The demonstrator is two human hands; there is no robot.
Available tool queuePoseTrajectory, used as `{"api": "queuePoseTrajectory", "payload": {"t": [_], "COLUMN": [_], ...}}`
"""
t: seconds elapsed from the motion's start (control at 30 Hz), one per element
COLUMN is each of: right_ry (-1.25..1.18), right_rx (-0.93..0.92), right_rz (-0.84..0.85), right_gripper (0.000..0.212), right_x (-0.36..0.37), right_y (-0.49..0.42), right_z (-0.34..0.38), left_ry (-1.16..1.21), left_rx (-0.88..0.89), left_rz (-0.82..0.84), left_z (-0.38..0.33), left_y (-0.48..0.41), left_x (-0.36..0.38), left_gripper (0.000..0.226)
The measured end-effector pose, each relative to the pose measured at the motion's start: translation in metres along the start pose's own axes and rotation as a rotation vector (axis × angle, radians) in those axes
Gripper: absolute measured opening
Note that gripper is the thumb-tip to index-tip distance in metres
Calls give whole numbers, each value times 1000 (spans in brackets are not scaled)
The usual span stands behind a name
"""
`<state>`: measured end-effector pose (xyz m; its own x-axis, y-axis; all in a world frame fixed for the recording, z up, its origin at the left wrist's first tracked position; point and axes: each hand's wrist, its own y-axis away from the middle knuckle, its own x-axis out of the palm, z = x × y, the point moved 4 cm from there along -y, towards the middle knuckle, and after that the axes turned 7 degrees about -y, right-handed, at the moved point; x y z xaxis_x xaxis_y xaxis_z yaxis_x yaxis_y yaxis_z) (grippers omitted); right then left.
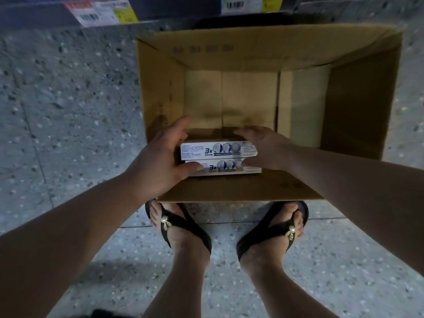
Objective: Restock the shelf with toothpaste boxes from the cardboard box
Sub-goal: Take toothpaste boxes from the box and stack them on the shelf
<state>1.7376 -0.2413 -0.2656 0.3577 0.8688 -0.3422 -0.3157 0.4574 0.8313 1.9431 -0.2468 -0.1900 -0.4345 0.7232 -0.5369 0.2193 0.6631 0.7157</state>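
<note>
An open brown cardboard box stands on the floor in front of my feet. Two white toothpaste boxes with blue print lie stacked at the box's near edge. My left hand grips the stack's left end, thumb under the lower box. My right hand clasps the right end from above. Past the stack, only the box's pale bottom shows.
The shelf edge with price labels and barcodes runs along the top of the view, just beyond the box. Speckled grey floor tiles surround the box. My feet in black sandals stand right behind its near flap.
</note>
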Motion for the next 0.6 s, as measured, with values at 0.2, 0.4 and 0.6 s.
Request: {"api": "queuePoseTrajectory", "payload": {"t": [0.2, 0.4, 0.6], "right_ry": [32, -33, -190], "right_rx": [-5, -30, 44], "right_rz": [-48, -180, -352], "right_gripper": [80, 63, 56], "right_x": [11, 2, -33], "right_y": [-8, 7, 51], "right_z": [-11, -17, -52], "left_ry": [-35, -119, -197], "left_rx": [12, 7, -39], "left_rz": [-12, -35, 208], "left_z": [7, 3, -8], "left_y": [-13, -14, -21], "left_x": [5, 6, 31], "left_gripper": [92, 81, 75]}}
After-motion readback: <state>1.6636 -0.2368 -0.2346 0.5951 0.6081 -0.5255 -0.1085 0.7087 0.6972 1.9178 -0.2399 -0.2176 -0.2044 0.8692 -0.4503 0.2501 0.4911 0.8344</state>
